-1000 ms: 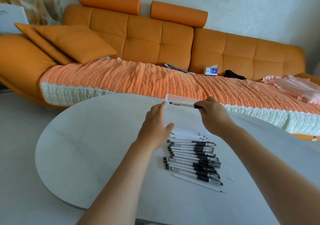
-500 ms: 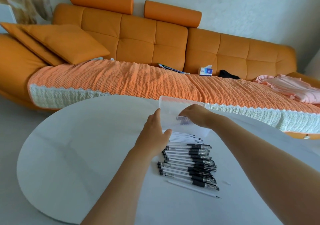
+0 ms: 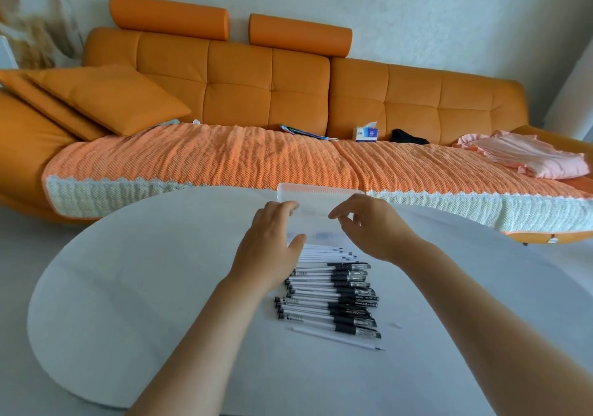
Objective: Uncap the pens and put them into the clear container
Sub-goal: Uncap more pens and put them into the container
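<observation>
A clear container (image 3: pixel 316 200) stands at the far edge of the white table (image 3: pixel 144 287), with a faint blurred pen shape inside it. My left hand (image 3: pixel 271 245) rests against the container's left side, fingers on its wall. Over the container's right part hovers my right hand (image 3: pixel 369 226), fingers curled and apart, nothing in it. A pile of black-capped pens (image 3: pixel 330 297) lies just in front of both hands. One thin uncapped pen (image 3: pixel 337 338) lies alone at the pile's near edge.
A small white scrap (image 3: pixel 395 325) lies right of the pile. Behind the table runs an orange sofa (image 3: pixel 266 94) with a woven cover, a tissue box (image 3: pixel 365 133), a black item and pink cloth (image 3: pixel 526 155).
My right hand carried a pen over the container, lowered it in and let go; its fingers are now apart and empty. My left hand stayed at the container's left side.
</observation>
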Available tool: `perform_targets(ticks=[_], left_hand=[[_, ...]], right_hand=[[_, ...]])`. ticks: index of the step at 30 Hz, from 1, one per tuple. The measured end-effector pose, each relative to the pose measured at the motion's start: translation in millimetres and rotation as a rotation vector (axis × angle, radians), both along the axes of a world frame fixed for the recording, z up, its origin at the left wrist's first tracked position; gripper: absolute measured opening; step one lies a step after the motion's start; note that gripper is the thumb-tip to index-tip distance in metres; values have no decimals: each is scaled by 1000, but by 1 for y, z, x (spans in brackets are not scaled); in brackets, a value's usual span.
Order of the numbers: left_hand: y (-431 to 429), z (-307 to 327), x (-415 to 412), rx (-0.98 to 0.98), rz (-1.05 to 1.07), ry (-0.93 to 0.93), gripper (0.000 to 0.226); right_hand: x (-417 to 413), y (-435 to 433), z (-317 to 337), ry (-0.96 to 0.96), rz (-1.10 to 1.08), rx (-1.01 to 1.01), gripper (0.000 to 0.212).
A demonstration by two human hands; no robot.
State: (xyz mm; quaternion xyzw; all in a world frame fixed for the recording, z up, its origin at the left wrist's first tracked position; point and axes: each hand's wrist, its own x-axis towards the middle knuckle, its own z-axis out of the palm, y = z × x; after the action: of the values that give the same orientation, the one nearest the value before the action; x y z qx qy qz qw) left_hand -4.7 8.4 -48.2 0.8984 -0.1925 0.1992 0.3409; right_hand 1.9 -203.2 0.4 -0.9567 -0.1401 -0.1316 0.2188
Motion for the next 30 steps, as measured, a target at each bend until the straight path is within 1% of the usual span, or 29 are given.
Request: perform_targets(ticks=[2,4,8,11,14,18,21,25,28,30], left_hand=[[-5,2,-12,37,-51,-35,38],[-11,2,-25,82,-112,-32,28],[-26,1,-52,167,-239,111,10],[-35,-2,-66,264,-294,187,9],[-41,-7,-73,366,-351,193,12],[-46,-12,-76,461,-371,187,16],[-49,-14,-77,482,-377,169,15],[-52,-15,-78,484,-392,97,10],[-52,-11,-76,437,-373,38,8],[-49,-8,-75,394,-328,40,8]], right_hand=[[-21,-10,-7,94,-42,42,25],[-39,-23,-18,186,-73,15,24],[-70,-50,-30,306,-101,-14,18],[-86,-63,-32,403,-93,-71,16],[-94,-71,-33,464,-96,-85,14],[-99,-76,-36,448,-76,-100,10],[-100,-75,-39,453,-68,-89,4],[-100,-74,-40,429,-55,-71,8],[-99,-70,-37,387,-64,68,8],[-99,-66,-34,376,-60,163,8]])
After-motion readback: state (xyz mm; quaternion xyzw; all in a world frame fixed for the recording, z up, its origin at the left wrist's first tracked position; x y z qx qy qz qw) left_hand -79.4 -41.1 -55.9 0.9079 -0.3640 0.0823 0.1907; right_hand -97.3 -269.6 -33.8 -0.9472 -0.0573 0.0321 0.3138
